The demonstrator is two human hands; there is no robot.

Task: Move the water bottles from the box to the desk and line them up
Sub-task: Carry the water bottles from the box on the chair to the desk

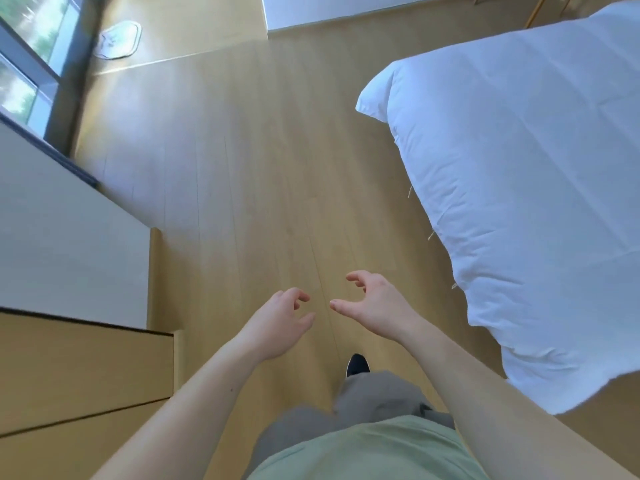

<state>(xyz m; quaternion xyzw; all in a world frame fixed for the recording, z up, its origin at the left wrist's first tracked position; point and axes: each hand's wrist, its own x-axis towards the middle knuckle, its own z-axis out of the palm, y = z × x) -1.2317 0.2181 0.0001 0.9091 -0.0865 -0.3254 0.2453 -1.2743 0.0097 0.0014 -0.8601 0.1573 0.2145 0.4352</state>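
Two empty hands held out over a wooden floor, with no bottles or box to be seen.

Closest to the camera is a green shirt (363, 452), then grey trousers (374, 396) and the tip of one black shoe (357, 364) on the floor (242, 168). Both bare arms reach forward. The left hand (277, 323) and the right hand (370, 303) hang in the air near each other, fingers loosely curled, holding nothing and not touching. On the left stands a pale wooden cabinet with drawers (86, 372) and a light top. On the right is a bed with a white quilt (519, 202) hanging over its edge. Farther off on the left is a window (24, 64), and a flat white thing (119, 41), too blurry to name, lies on the floor near it.
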